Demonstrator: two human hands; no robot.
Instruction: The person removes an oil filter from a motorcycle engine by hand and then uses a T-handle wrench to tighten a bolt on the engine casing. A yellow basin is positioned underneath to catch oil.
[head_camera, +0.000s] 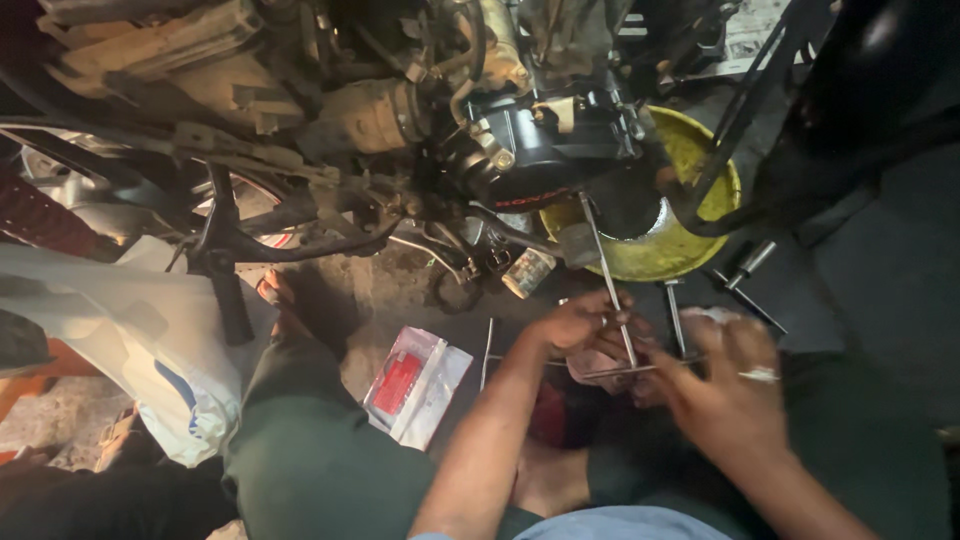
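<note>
Steel rod (608, 282) pinched in left hand (578, 322), long axis near upright, tip toward engine (530, 150) over yellow pan (690, 200). Right hand (730, 385) curled around rag (600, 368), grip unclear.

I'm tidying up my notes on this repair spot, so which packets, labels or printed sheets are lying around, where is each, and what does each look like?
Clear plastic packet: on the ground left of the left hand, flat, rectangular, with a red card inside.
Small can: under the engine, beside the yellow basin, cylindrical, with a pale label.
Printed sheet: top right, on the ground, black and white.
White plastic bag: at left, crumpled, with a blue patch.
</note>
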